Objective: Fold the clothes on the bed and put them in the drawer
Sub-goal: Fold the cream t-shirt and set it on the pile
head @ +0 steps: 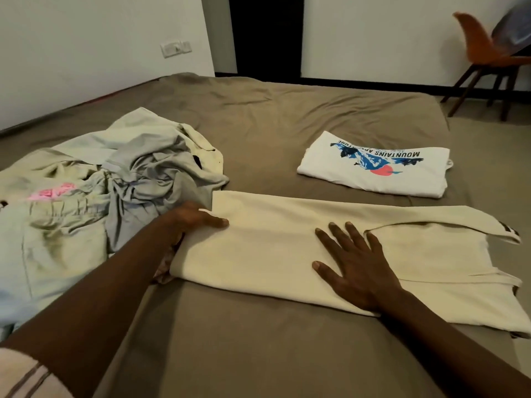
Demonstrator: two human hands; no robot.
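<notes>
A cream garment (pixel 273 248) lies folded lengthwise across the brown bed (pixel 258 116). My left hand (pixel 189 222) grips its left end, thumb on top and fingers tucked under the fold. My right hand (pixel 356 265) rests flat on the middle of the garment with fingers spread. A folded white T-shirt (pixel 379 173) with a blue mountain print lies farther back on the right. A crumpled pile of pale green and grey clothes (pixel 94 185), one with a pink print, sits on the left.
An orange chair (pixel 488 56) with dark legs stands past the bed's far right corner. A white wall with a switch plate (pixel 175 48) runs along the left, and a dark doorway (pixel 265 35) is at the back. No drawer is in view.
</notes>
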